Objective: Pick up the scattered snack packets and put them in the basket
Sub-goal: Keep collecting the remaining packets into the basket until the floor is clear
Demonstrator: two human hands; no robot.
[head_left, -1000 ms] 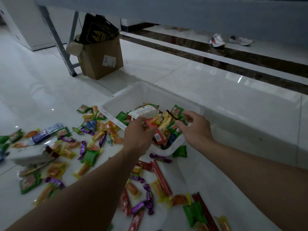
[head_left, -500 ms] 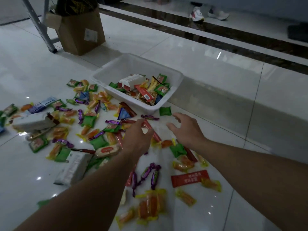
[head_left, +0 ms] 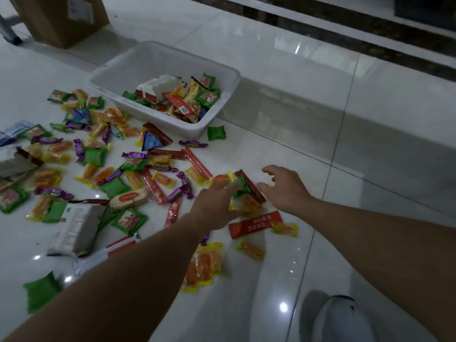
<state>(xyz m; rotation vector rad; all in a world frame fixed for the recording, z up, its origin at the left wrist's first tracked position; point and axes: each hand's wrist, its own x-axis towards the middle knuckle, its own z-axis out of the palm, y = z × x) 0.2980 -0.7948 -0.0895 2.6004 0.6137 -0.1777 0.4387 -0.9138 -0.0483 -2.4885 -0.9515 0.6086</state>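
One cam, head-worn, wide-angle, looks fwd & steeply down onto the tiled floor (head_left: 283, 99). Both forearms (head_left: 138, 280) enter from the bottom edge, v. close to the lens. Left hand (head_left: 212, 206) & right hand (head_left: 283, 191) sit mid-frame. Basket (head_left: 148, 60) lies farther out, upper centre-left. Cardboard box (head_left: 61, 21) is cut off by the top-left corner. Shoe tip (head_left: 340, 319) shows bottom right, under the cam.

Dim, cool indoor light. The glossy floor (head_left: 320, 134) shows small specular spots well below and left of the basket (head_left: 153, 60), plus one streak above-right of it. A broad soft shadow lies on the floor just right of the basket. Slight motion blur throughout; grout lines (head_left: 346, 114) right of the basket bow with wide-angle distortion.
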